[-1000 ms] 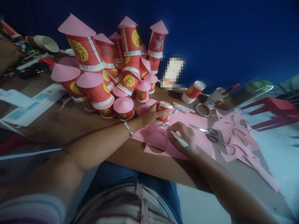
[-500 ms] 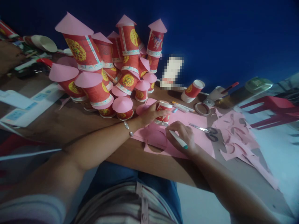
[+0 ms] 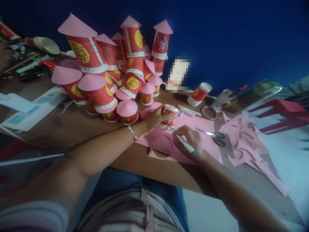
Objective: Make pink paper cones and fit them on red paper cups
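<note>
My left hand (image 3: 154, 118) is wrapped round a small red paper cup (image 3: 169, 115) standing upside down on a pink paper sheet (image 3: 193, 125). My right hand (image 3: 189, 141) pinches a white pen with a teal end (image 3: 185, 144), its tip at the cup's base on the sheet. A circle shape (image 3: 162, 145) shows in the sheet near the front edge. Scissors (image 3: 213, 136) lie on the sheet just right of my right hand.
A tall stack of red cups with pink cone lids (image 3: 113, 67) fills the table's back left. A lone red cup (image 3: 200, 94), tape roll (image 3: 209, 113) and markers (image 3: 189, 111) lie behind. Pink scraps (image 3: 243, 141) cover the right. A red chair (image 3: 282, 114) stands beyond the table.
My right hand with the pen has shifted slightly round the cup's base. My left hand keeps its hold on the cup.
</note>
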`<state>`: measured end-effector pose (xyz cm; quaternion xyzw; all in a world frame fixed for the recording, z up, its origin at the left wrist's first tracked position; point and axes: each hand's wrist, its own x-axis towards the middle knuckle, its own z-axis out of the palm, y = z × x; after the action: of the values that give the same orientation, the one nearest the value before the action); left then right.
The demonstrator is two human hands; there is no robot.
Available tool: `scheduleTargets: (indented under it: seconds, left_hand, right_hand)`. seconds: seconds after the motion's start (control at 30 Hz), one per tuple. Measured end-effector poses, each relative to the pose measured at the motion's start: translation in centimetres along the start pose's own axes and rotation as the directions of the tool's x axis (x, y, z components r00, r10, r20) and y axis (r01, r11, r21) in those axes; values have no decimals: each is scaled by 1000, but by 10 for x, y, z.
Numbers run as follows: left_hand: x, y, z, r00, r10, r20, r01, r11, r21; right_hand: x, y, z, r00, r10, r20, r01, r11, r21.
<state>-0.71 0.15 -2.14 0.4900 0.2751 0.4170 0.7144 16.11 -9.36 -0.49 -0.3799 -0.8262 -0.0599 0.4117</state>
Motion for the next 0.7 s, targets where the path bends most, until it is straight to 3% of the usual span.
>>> scheduleTargets:
  seconds: [0.47, 0.7]
  left_hand:
    - [0, -1, 0, 1000, 10, 2, -10, 1000, 6]
    - [-1, -1, 0, 1000, 2, 0, -2, 1000, -23]
  right_hand:
    - [3, -1, 0, 998, -43, 45, 42, 999, 19]
    - [4, -4, -4, 996, -11, 88, 5, 997, 76]
